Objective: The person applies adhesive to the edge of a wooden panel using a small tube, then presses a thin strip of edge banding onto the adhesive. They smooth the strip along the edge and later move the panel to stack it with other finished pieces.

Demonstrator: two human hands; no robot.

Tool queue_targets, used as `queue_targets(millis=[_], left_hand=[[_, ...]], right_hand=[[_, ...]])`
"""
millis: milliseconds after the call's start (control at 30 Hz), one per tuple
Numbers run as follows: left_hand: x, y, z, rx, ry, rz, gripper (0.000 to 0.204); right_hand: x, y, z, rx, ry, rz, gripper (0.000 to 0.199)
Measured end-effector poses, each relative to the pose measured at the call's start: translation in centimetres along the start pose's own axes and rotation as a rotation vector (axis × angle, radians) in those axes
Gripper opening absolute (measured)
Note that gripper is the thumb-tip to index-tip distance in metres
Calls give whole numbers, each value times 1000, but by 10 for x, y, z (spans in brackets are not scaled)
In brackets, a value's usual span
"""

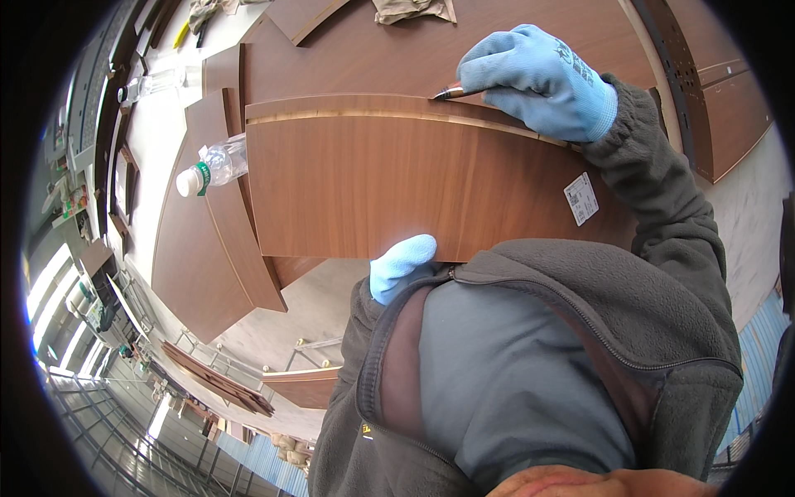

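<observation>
A brown wood-grain panel (356, 186) lies flat in front of me, its far long edge showing a paler strip. My right hand (542, 83), in a light blue glove, pinches a small paintbrush (449, 92). The brush's dark tip points left, at the far edge of the panel; whether it touches cannot be made out. My left hand (403, 267), gloved the same way, holds the panel's near edge, with a blue digit lying over the top and the other fingers hidden. A white label (580, 199) is stuck on the panel's right part.
Under and beyond the panel spreads a larger brown board (348, 62). A clear plastic bottle (217, 166) with a white cap lies at the panel's left end. More brown boards (199, 224) overlap at the left. A beige cloth (414, 8) rests at the far side.
</observation>
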State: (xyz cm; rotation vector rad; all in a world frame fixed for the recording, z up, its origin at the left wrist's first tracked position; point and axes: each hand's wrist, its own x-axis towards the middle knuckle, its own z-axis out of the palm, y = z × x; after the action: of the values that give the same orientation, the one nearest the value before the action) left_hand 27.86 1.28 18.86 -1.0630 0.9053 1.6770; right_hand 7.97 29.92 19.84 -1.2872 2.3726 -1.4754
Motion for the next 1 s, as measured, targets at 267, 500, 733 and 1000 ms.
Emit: queue_targets(millis=[267, 500, 733, 1000], left_hand=[[-1, -3, -9, -616, -411, -90, 42], [0, -4, -3, -491, -328, -91, 52], [-6, 1, 8, -518, -311, -108, 55], [-3, -6, 6, -493, -249, -55, 48]], right_hand=[[-7, -4, 0, -178, 141, 124, 22], [-21, -4, 0, 94, 280, 158, 33], [-21, -7, -4, 54, 231, -98, 35], [-16, 0, 9, -238, 313, -324, 32]])
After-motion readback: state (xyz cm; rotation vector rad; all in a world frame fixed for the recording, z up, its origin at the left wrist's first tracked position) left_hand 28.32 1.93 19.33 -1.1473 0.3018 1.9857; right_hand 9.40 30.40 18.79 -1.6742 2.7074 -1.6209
